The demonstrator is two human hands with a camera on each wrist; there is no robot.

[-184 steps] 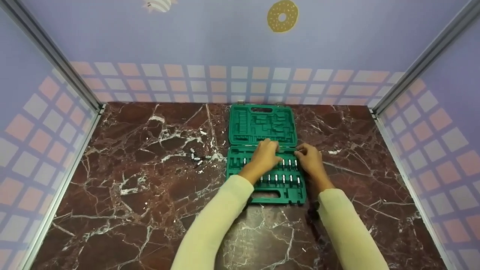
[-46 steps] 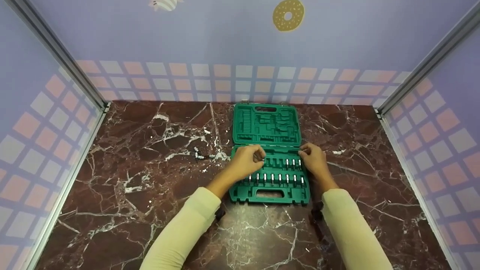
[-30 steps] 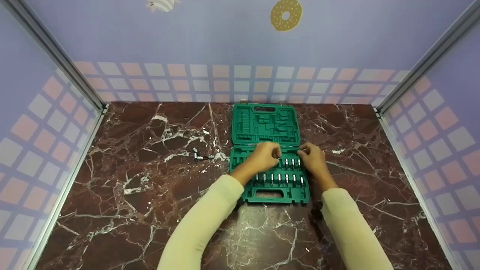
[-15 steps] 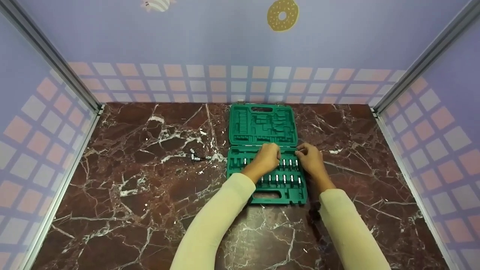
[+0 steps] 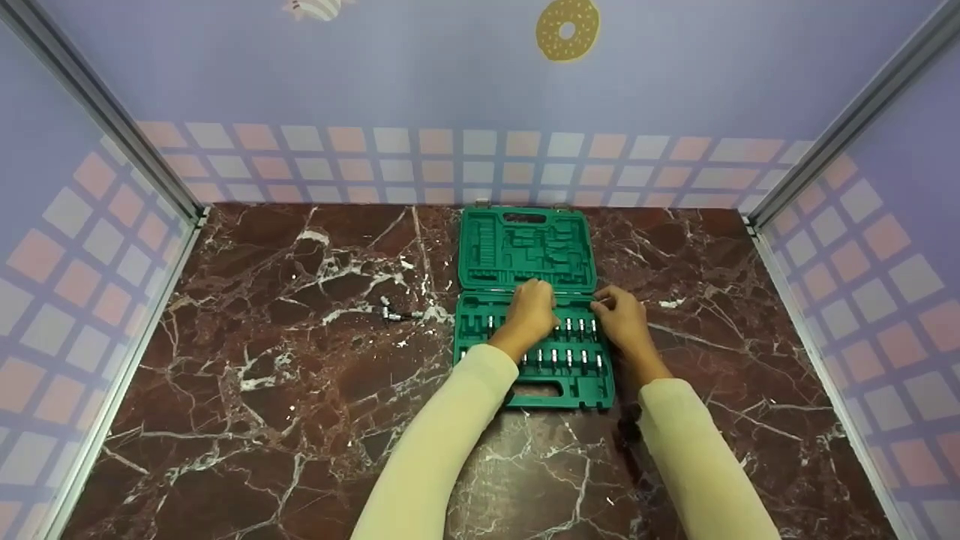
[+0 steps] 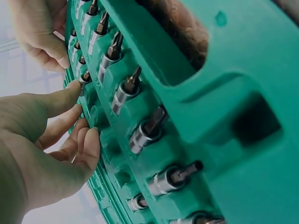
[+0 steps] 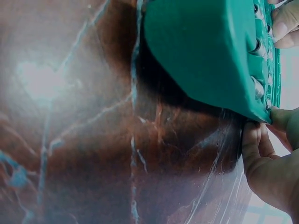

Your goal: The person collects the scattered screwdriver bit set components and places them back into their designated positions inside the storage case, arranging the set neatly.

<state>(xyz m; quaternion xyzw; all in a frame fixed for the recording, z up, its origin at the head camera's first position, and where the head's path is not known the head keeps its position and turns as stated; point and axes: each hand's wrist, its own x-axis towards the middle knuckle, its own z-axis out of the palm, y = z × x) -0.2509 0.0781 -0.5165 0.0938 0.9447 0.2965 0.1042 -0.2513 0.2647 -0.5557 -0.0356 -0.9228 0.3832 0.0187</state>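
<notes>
An open green tool case (image 5: 536, 391) lies on the marbled table, with rows of bit sockets (image 5: 554, 358) in its lower half. My left hand (image 5: 531, 311) is over the upper row. In the left wrist view, its thumb and fingers pinch a bit socket (image 6: 85, 80) at one of the slots. Close beside that socket, several others sit in the same row. My right hand (image 5: 624, 319) grips the case's right edge, thumb on top and fingers beneath, as the right wrist view shows. The left hand hides part of the upper row in the head view.
Several loose bit sockets (image 5: 391, 313) lie on the table left of the case. The case's lid (image 5: 525, 251) stands folded back toward the rear wall (image 5: 420, 82). Side walls border the table left and right.
My left hand has moved from the case's left part rightward to the upper row, and now sits low over a slot there. The right hand has stayed at the case's edge.
</notes>
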